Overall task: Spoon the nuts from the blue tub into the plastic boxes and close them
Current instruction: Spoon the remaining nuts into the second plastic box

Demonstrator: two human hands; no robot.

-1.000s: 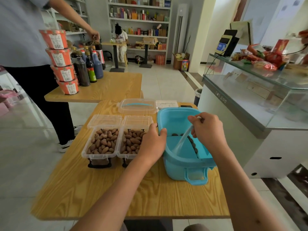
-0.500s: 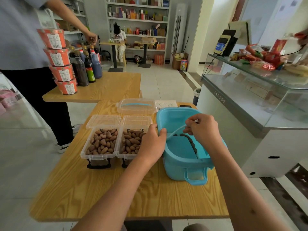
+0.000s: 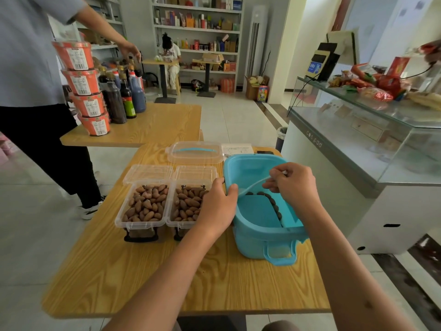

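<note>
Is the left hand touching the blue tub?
Touching. The head view shows the left hand gripping the blue tub at its near-left rim, thumb hooked over the edge.

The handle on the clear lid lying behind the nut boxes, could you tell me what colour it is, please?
Light blue, seen in the head view: the handle runs across the clear lid.

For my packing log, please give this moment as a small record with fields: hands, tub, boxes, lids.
left hand: left hand grips the near-left rim of the blue tub
right hand: right hand pinches the clear spoon over the tub
tub: tilted, few nuts left in a row
left box: left box full of nuts, lid open
right box: right box full of nuts, lid open
tub lid: tub lid flat on the table, behind the boxes
</note>
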